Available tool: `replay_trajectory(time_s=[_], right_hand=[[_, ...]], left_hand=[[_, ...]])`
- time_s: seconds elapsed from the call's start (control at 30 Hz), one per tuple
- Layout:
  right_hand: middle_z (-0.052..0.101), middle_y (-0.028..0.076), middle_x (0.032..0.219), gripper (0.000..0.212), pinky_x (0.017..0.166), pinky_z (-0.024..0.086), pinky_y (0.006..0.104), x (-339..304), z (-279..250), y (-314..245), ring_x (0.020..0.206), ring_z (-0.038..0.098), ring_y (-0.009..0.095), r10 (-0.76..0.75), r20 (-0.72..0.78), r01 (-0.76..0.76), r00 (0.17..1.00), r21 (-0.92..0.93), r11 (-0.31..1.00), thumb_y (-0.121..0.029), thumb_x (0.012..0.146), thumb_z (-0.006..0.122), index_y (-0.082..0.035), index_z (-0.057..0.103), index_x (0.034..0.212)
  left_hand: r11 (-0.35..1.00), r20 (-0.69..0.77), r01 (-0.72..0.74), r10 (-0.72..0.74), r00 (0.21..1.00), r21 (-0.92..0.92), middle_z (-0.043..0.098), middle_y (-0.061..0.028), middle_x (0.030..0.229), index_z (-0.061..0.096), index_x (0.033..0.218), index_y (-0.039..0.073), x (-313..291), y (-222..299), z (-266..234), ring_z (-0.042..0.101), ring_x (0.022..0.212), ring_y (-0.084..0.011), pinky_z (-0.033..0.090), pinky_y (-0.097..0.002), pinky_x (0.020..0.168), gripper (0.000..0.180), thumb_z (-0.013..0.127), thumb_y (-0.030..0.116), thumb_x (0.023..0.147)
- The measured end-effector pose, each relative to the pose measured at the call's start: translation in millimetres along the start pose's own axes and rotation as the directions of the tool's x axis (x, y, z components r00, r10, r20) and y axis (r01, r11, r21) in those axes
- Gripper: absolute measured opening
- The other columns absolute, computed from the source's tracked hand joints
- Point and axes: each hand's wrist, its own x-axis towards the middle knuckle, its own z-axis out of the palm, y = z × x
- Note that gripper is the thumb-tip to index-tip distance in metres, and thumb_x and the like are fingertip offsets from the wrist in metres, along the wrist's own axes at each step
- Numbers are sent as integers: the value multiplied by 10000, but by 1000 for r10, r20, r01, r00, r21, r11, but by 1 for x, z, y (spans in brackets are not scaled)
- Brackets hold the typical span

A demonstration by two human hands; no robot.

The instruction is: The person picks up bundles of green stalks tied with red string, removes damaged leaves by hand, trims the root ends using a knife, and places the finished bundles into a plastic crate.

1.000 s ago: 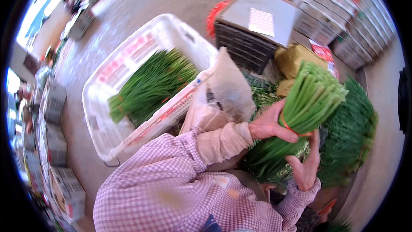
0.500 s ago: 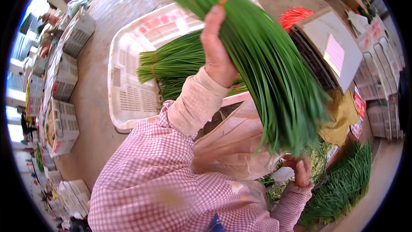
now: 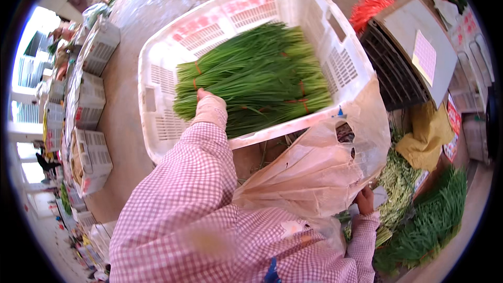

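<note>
the left hand reaches into the white plastic crate, its fingers buried under the bundled green chives lying inside, so their grip cannot be told. a translucent plastic bag sits right of the crate. the right hand pokes out beneath the bag, fingers hidden.

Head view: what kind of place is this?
Likely a wholesale produce market or packing area: a white plastic crate of bundled green chives, rows of stacked boxes on a concrete floor, more greens piled nearby.

Left hand outstretched, right hand low
</note>
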Motion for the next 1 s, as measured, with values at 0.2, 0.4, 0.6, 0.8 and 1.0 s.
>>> replay_trajectory(time_s=[0.2,0.4,0.6,0.8,1.0], right_hand=[[670,76,1095,325,880,493,319,-20,46,-2,1003,617,179,-268,-17,268,963,4,963,-100,915,592,12,594,1220],[692,61,1022,297,831,510,318,-36,37,-8,932,633,165,-140,-121,121,983,-155,981,-108,890,627,15,636,1160],[691,69,991,263,791,515,307,-29,40,12,885,632,162,-102,-264,8,959,-334,943,-101,900,605,16,643,1132],[683,87,974,218,751,519,288,-5,38,21,838,630,166,-128,-393,3,910,-304,953,-87,925,565,13,648,1099],[664,102,940,193,700,517,263,-7,2,-125,769,615,162,-444,-652,325,615,-304,896,-76,962,510,19,640,1068]], left_hand=[[672,165,274,-223,961,-688,471,26,1452,476,1415,168,-41,-5,-2,404,1365,-191,317,-405,1091,440,510,261,986],[972,65,38,-23,998,-233,468,51,1455,534,1364,302,14,2,17,376,1384,-196,279,-426,1107,413,557,361,956],[966,123,31,0,992,-255,493,-25,1425,498,1384,245,26,11,8,441,1319,-251,314,-456,1077,525,594,448,909],[241,137,156,-94,986,-958,475,-106,1411,459,1384,158,51,7,57,471,1256,-294,345,-452,1042,629,637,452,858],[-556,167,-36,-310,936,-830,456,-186,1396,419,1384,72,26,-8,111,502,1193,-338,376,-449,1006,741,680,457,806]])
